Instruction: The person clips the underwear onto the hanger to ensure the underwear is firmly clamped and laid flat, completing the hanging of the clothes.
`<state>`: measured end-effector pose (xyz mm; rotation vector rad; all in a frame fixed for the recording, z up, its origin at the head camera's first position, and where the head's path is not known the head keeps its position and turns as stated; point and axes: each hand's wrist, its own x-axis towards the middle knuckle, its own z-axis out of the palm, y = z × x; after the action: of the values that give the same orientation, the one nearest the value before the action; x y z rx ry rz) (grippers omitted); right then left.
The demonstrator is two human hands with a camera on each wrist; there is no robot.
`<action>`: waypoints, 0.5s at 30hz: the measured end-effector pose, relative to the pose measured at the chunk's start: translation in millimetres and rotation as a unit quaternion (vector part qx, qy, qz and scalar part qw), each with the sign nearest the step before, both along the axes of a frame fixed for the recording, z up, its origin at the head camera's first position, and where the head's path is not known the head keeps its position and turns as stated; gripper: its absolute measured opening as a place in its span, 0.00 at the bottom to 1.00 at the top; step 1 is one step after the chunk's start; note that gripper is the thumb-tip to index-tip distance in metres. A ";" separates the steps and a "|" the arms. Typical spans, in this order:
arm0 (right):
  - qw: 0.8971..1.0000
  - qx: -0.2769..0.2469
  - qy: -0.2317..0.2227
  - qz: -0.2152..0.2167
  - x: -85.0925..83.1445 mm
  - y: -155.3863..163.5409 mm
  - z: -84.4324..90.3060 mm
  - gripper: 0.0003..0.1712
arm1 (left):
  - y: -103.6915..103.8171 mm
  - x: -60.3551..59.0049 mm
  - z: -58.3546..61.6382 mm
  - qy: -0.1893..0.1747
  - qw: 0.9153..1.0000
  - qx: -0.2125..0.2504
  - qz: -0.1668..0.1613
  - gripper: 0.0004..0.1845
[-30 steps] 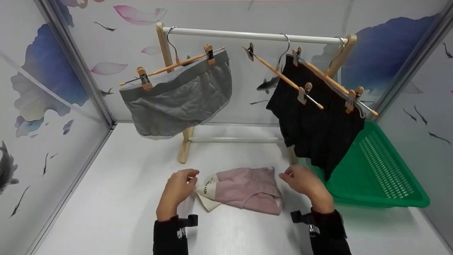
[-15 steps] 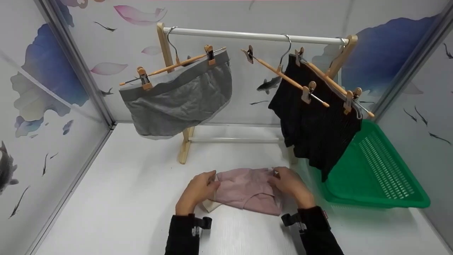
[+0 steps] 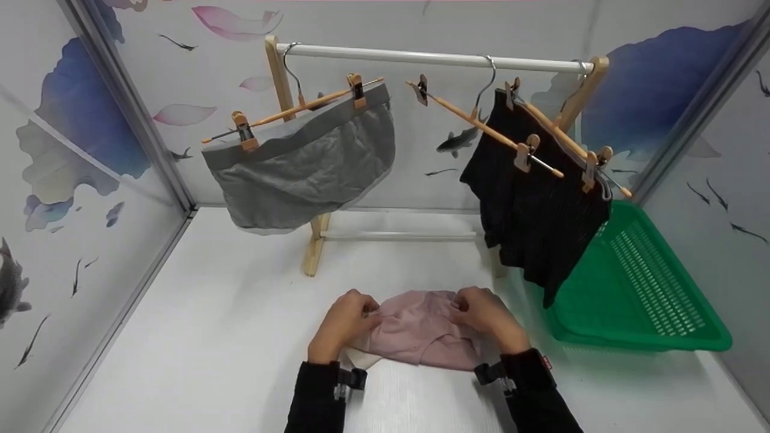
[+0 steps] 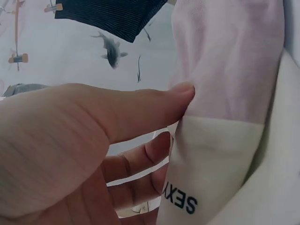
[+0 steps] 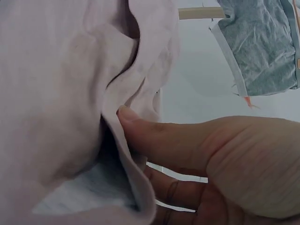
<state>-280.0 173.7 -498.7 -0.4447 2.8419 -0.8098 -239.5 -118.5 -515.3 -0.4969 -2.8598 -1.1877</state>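
The pink underwear (image 3: 421, 334) lies on the white table (image 3: 210, 337) in front of the drying rack (image 3: 433, 59). The left hand (image 3: 343, 322) pinches its left edge, the right hand (image 3: 487, 316) its right edge.

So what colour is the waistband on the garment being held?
Cream waistband, dark lettering; clearest in the left wrist view.

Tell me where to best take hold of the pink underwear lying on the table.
Probably the two far corners of the pink underwear, pinched from either side as the left hand and right hand do: it lies flat and limp, so spread grips stop it bunching.
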 end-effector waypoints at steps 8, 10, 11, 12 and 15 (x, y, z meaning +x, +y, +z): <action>0.996 -0.085 0.032 0.015 -3.4 6.6 6.2 0.08 | 4.8 -1.6 12.0 0.073 0.996 0.036 0.045 0.04; 0.992 -0.115 0.051 0.012 -3.9 7.3 11.5 0.07 | 5.9 -1.8 18.7 0.125 0.989 0.052 0.067 0.04; 0.990 -0.130 0.061 0.009 -3.7 7.7 15.2 0.08 | 6.3 -1.5 22.5 0.151 0.984 0.060 0.077 0.04; 0.987 -0.140 0.076 0.006 -3.6 7.8 19.3 0.11 | 6.7 -1.1 26.5 0.179 0.978 0.068 0.088 0.04; 0.978 -0.167 0.128 0.000 -1.9 8.9 32.7 0.22 | 6.6 0.6 38.3 0.251 0.956 0.096 0.116 0.04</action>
<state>-281.8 182.6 -466.0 -0.6339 2.9347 -1.3291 -238.9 -111.9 -476.9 -0.3744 -2.2770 -1.0920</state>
